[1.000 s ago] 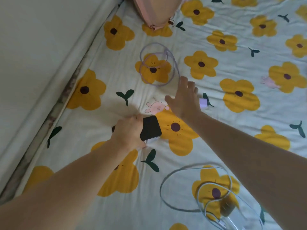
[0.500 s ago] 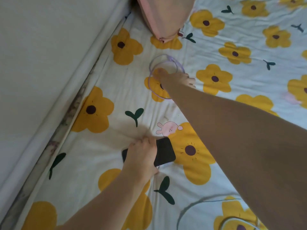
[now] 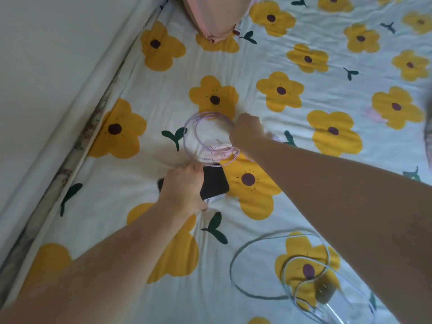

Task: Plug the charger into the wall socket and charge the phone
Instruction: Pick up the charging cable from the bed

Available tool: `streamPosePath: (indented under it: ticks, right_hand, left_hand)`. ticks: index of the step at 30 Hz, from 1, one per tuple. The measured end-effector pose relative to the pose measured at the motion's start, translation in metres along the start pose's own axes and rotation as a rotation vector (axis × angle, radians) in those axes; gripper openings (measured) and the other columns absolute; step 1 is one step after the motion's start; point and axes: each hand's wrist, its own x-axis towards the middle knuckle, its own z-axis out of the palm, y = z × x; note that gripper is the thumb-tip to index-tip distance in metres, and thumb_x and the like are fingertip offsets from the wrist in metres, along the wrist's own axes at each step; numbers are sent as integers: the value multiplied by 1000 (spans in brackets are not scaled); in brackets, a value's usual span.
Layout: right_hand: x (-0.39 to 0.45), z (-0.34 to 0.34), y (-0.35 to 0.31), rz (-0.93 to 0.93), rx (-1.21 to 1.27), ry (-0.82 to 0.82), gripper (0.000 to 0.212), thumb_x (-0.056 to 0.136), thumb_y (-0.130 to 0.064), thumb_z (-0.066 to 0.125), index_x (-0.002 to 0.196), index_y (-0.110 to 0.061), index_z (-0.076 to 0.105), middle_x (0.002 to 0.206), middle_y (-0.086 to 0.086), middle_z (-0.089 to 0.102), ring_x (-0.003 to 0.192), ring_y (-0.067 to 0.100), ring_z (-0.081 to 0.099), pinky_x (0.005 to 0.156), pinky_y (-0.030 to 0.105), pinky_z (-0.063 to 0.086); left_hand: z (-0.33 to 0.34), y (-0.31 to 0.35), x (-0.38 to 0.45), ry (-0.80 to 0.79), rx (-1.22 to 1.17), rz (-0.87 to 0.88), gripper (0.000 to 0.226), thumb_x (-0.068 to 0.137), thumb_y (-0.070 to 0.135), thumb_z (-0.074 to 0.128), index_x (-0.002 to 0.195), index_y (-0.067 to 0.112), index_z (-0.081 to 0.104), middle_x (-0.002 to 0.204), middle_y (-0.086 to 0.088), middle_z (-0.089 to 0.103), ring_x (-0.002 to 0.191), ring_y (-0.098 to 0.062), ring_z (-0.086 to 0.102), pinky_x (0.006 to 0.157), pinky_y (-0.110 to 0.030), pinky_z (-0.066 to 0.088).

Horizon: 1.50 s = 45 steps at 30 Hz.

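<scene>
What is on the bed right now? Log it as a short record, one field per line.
surface: flower-print bedsheet
left hand: grips the black phone lying on the sheet
right hand: grip closed on the coiled lilac cable, just beyond the phone
near right: coiled grey and white cables
top: pink pillow
wall socket: not in view

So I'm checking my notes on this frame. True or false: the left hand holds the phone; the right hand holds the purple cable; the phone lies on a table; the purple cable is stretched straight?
1. Left hand holds the phone: true.
2. Right hand holds the purple cable: true.
3. Phone lies on a table: false, on the flowered sheet.
4. Purple cable is stretched straight: false, it is coiled in loops.
</scene>
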Motion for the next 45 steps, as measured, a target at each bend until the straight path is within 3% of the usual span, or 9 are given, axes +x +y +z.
streamPosePath:
  ticks: [4, 8, 13, 20, 27, 32, 36, 40, 45]
  right_hand:
    - [-54, -5, 27, -28, -2, -45, 25, 97, -10, 49, 119, -5, 60, 122, 13, 61, 117, 28, 61, 78, 27, 42]
    - [-97, -18, 59, -29, 172, -169, 30, 93, -6, 53, 121, -2, 61, 117, 23, 62, 114, 39, 59, 81, 37, 43]
    - [-161, -62, 92, -17, 236, -49, 26, 96, -1, 39, 116, 0, 57, 116, 22, 63, 95, 33, 57, 71, 35, 44]
    - [-286, -149, 132, -113, 155, 81, 28, 104, -17, 35, 107, 2, 54, 101, 24, 59, 97, 39, 59, 72, 40, 40]
    - [-453, -242, 174, 149, 506, 199, 19, 102, -24, 42, 89, -12, 49, 84, 11, 60, 80, 33, 51, 61, 33, 24]
    - [-568, -299, 200, 316, 640, 381, 25, 102, -20, 40, 87, -3, 52, 80, 15, 63, 78, 36, 56, 65, 39, 39]
    - [-646, -325, 223, 453, 624, 527, 28, 103, -20, 40, 88, -1, 54, 68, -3, 51, 67, 26, 47, 58, 33, 21]
    - [-727, -337, 242, 581, 667, 702, 33, 102, -27, 46, 87, 0, 58, 72, 14, 62, 69, 33, 53, 55, 29, 34]
    - [-823, -342, 265, 755, 685, 846, 33, 100, -26, 47, 83, -1, 59, 68, 13, 63, 67, 33, 54, 63, 37, 37]
  left_hand:
    - [-3, 8, -32, 66, -84, -52, 70, 67, 49, 82, 116, 11, 50, 105, -5, 65, 92, -28, 65, 68, -32, 43]
    - [-5, 22, -78, -8, 13, 13, 67, 66, 46, 79, 117, 13, 52, 105, -2, 66, 91, -25, 66, 65, -31, 43]
    - [-29, 36, -154, -124, 166, 47, 48, 66, 30, 71, 106, 13, 50, 65, 7, 40, 54, -12, 42, 43, -24, 27]
    - [-121, 80, -247, -96, -40, 138, 55, 61, 34, 74, 107, 15, 50, 77, 6, 57, 65, -16, 58, 43, -25, 34]
    - [-239, 150, -349, 33, -28, 390, 49, 65, 43, 71, 102, 20, 49, 79, 8, 56, 67, -15, 58, 46, -25, 35]
    - [-304, 199, -415, 136, 39, 591, 52, 65, 44, 71, 107, 22, 51, 83, 8, 60, 72, -17, 60, 51, -28, 32]
    - [-345, 237, -456, 145, 68, 784, 52, 63, 48, 70, 106, 26, 48, 87, 10, 60, 76, -15, 60, 52, -28, 36]
    - [-375, 276, -495, 184, 116, 957, 53, 60, 52, 68, 103, 30, 46, 84, 12, 58, 73, -16, 59, 51, -29, 37]
    - [-391, 339, -549, 211, 194, 1157, 56, 58, 56, 68, 103, 31, 45, 82, 14, 56, 69, -15, 54, 54, -29, 36]
